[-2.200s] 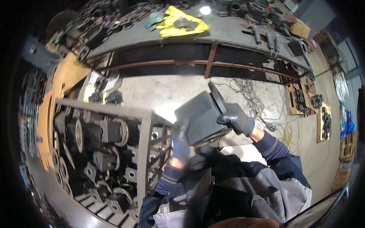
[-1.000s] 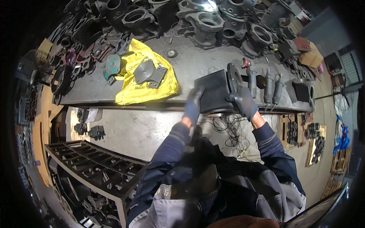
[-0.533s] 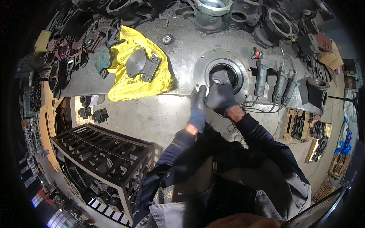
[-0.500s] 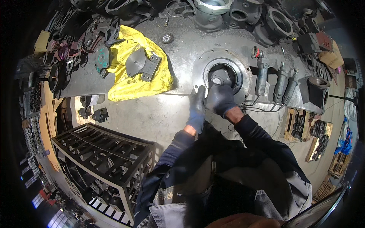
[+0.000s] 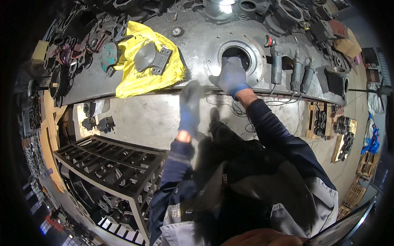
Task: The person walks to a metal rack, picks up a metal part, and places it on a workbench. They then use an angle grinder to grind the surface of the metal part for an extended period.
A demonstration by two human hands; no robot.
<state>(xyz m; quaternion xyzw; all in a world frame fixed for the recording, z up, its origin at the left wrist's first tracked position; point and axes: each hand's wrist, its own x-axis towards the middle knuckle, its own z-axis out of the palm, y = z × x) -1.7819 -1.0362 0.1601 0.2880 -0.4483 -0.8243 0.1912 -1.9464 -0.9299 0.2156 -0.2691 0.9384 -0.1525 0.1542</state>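
R hand [image 5: 232, 76], gloved, rests on a dark part sitting in the round flanged opening [image 5: 239, 58] of the steel tabletop [image 5: 193, 49]; fingers reach into the bore, so can't tell if its grip is closed on the part. L hand [image 5: 188, 104] blurred, mid-air near the tabletop edge, holds nothing, fingers look loose. Yellow cloth [image 5: 141, 61] w/ bracket well to the left; power tools [image 5: 293, 74] just right of the ring. Best to seat the part square in the ring, keep fingertips off the rim, L hand steadying the flange.

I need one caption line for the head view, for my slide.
Gloved right hand reaches into a round opening in the steel workbench; left hand, blurred, hangs empty.
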